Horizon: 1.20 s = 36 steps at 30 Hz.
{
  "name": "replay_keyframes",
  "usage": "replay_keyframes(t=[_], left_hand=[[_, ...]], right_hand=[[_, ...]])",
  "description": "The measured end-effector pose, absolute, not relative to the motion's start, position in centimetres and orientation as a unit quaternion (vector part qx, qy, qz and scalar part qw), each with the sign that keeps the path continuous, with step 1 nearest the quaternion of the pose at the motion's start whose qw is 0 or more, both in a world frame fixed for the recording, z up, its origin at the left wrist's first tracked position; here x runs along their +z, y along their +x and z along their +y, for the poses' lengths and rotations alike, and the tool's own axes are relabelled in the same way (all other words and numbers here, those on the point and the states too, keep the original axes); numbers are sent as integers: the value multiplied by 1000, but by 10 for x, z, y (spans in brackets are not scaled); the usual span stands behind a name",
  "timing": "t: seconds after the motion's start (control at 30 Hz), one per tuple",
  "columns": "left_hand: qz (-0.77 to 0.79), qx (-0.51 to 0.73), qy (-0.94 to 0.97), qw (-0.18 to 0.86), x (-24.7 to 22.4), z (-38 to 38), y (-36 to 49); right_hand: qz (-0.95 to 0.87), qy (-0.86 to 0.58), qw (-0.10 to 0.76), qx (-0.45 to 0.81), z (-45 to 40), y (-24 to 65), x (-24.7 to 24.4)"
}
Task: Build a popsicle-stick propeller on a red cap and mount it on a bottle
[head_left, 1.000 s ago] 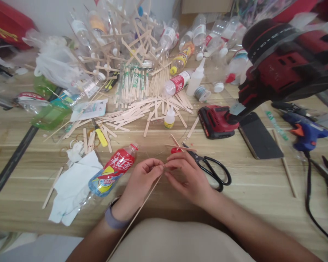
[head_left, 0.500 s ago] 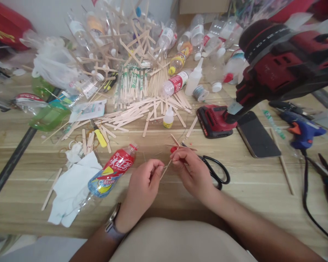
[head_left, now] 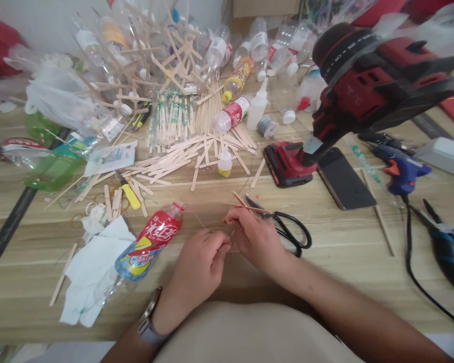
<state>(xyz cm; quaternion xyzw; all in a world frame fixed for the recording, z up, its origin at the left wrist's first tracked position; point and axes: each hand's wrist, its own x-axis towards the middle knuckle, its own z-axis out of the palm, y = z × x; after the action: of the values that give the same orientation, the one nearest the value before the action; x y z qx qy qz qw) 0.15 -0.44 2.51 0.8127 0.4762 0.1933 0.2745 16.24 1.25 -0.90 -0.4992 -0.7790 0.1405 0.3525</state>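
Low in the middle of the view, my left hand (head_left: 202,259) and my right hand (head_left: 255,239) almost meet, fingers pinched. A thin piece of wire or stick, blurred, shows between the fingertips; which hand grips it is hard to see. Thin wooden sticks (head_left: 239,198) cross just beyond my right fingers. Black-handled scissors (head_left: 293,234) lie beside my right hand, partly under the sticks. To the left of my left hand lies an ice tea bottle (head_left: 149,242) with a red and blue label, on its side.
Craft sticks (head_left: 181,159), a small glue bottle (head_left: 224,162) and heaped plastic bottles (head_left: 259,43) lie ahead. At the right are a red drill (head_left: 378,75), a phone (head_left: 346,179), a glue gun (head_left: 401,169) and pliers (head_left: 446,247). White tissue (head_left: 94,267) lies left.
The view has shifted, so most table items appear further left. My hands have drawn closer together, and the stick that showed between them is now mostly hidden. The crossed sticks show more clearly.
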Motion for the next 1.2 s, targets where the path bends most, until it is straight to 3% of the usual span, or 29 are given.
replay_keyframes(t=[0.37, 0.7, 0.8, 1.0, 1.2], left_hand=[[474, 196, 794, 326, 25, -6, 2], [474, 200, 813, 272, 20, -8, 5], [476, 197, 819, 253, 18, -9, 6], [462, 199, 835, 220, 17, -9, 7], [466, 207, 826, 240, 15, -10, 7]], right_hand=[[-762, -505, 351, 202, 10, 153, -7], [-703, -504, 388, 319, 11, 149, 5], [-722, -507, 366, 296, 10, 151, 7], [-812, -475, 315, 127, 8, 154, 6], [-819, -466, 313, 117, 8, 153, 4]])
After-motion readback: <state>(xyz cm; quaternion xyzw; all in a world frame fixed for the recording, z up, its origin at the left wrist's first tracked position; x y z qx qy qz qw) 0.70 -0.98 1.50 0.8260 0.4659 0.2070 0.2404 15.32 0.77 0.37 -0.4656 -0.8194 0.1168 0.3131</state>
